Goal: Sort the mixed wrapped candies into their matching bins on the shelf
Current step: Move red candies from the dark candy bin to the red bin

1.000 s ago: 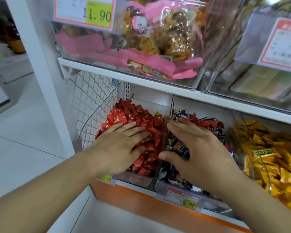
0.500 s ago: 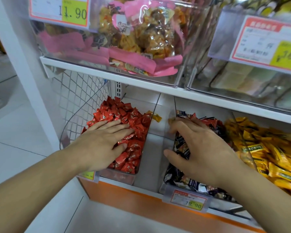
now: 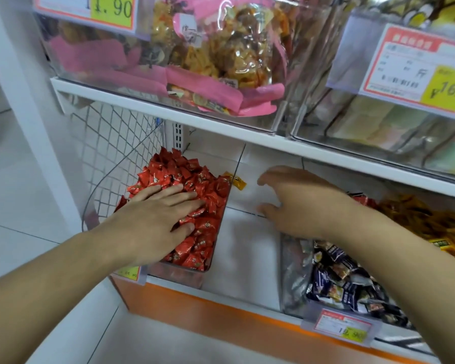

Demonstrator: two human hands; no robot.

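Note:
My left hand (image 3: 158, 219) lies flat, fingers straight, on the heap of red wrapped candies (image 3: 184, 174) in a clear bin (image 3: 179, 274) at the left of the lower shelf. One yellow wrapped candy (image 3: 237, 181) sits at that bin's back right corner. My right hand (image 3: 300, 203) hovers over the bare gap between bins, at the left rear of the clear bin of black wrapped candies (image 3: 347, 279). Its fingers and thumb are loosely curved, and nothing shows between them. Yellow wrapped candies (image 3: 428, 222) fill the bin at the far right, partly behind my right forearm.
A white upper shelf (image 3: 221, 127) carries clear bins of pink-wrapped snacks (image 3: 208, 74) and pale packets (image 3: 378, 122) close above my hands. A wire mesh panel (image 3: 111, 143) closes the left side. Price tags (image 3: 344, 329) hang on the orange shelf front.
The bin of black candies has slid right with my right hand, widening the bare gap beside the red bin. My right hand's fingers have gone from flat to curved. My left hand stays on the red candies.

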